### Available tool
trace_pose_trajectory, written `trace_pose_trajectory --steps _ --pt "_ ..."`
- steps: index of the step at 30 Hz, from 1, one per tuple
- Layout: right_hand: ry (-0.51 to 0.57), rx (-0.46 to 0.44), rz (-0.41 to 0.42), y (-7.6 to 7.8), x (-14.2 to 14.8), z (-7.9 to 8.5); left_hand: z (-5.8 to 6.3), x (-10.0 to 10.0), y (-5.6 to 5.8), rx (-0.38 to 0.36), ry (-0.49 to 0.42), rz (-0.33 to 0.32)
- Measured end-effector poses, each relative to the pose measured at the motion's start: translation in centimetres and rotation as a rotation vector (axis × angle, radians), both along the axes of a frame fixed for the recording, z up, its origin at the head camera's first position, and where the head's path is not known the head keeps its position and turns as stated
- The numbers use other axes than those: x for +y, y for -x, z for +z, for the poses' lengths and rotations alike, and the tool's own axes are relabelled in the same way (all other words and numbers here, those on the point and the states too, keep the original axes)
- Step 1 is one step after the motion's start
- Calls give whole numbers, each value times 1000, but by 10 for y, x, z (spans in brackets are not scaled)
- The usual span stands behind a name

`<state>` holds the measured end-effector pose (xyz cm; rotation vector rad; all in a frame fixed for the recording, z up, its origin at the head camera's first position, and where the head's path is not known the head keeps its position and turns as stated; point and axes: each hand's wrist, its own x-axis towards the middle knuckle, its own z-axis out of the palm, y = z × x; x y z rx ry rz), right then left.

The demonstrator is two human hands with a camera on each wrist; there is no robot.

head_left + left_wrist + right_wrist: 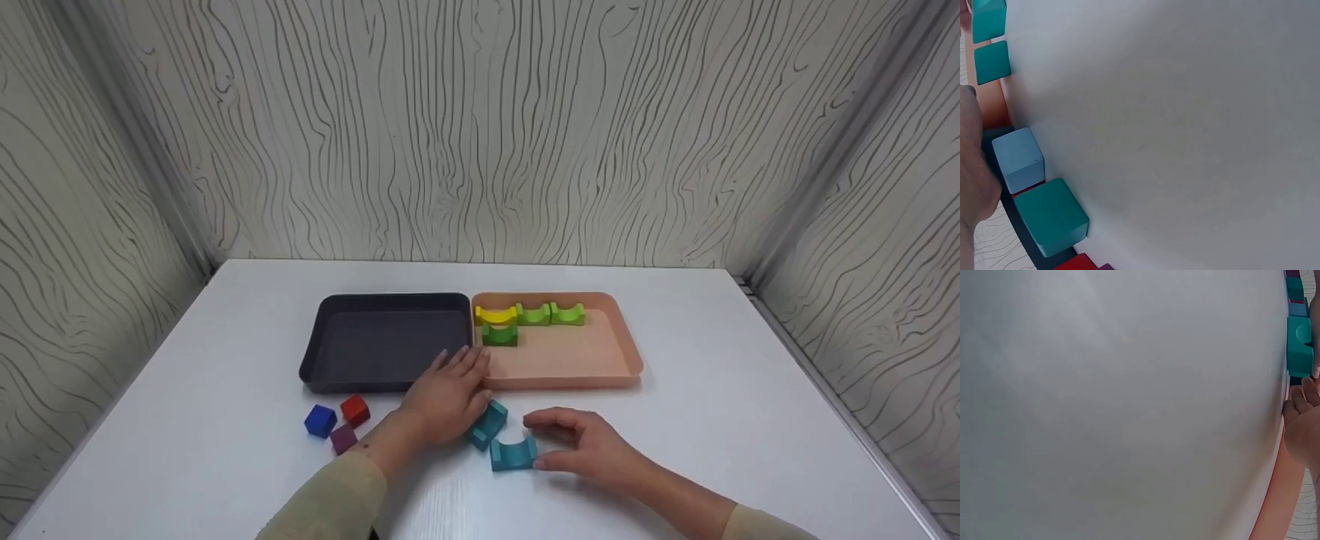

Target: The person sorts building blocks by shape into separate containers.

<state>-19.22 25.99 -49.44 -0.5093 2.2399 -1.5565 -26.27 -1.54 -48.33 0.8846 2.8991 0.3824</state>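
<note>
My left hand (448,395) reaches forward with its fingers straight, over the place where the dark tray (390,386) and the peach tray (566,382) meet. Close beside its thumb lies a teal arch-shaped block (487,425), partly hidden by the hand. A second teal arch block (514,455) stands with its hollow facing up. My right hand (581,444) is at its right end, thumb tip right by the block's edge and fingers curved and spread from the thumb. In the left wrist view a light blue cube (1019,160) and a teal cube (1053,217) sit near the left hand (974,169).
Inside the peach tray are a yellow arch block (496,316), two light green arch blocks (551,314) and a dark green one (500,335). Left of my left forearm lie a blue cube (320,421), a red cube (355,411) and a purple cube (343,439).
</note>
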Motion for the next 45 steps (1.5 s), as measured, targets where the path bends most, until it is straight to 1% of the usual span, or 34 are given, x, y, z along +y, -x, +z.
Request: trace_pose_trajectory --steps 3,7,14,21,25,31,34,39,45 --pt "-25 35 -11 0 1 -2 1 0 0 8 5 -1" --pt "-3 81 -29 1 0 -5 1 0 -1 24 9 -1" --pt "-11 67 -57 0 -3 -2 0 0 0 16 4 -2" --pt "-51 110 -67 -1 -5 -2 1 0 0 15 6 -3" --pt "-46 100 -56 -1 -5 -4 1 0 0 7 8 2" --pt "-41 42 -15 -1 -5 -5 1 0 0 8 11 0" --pt "-47 36 0 -2 -5 -5 1 0 0 6 11 -3" --pt "-54 61 6 -2 -6 -6 1 -1 1 1 9 -4" --pt "-21 27 -20 -2 -5 -7 0 0 1 -2 12 -6"
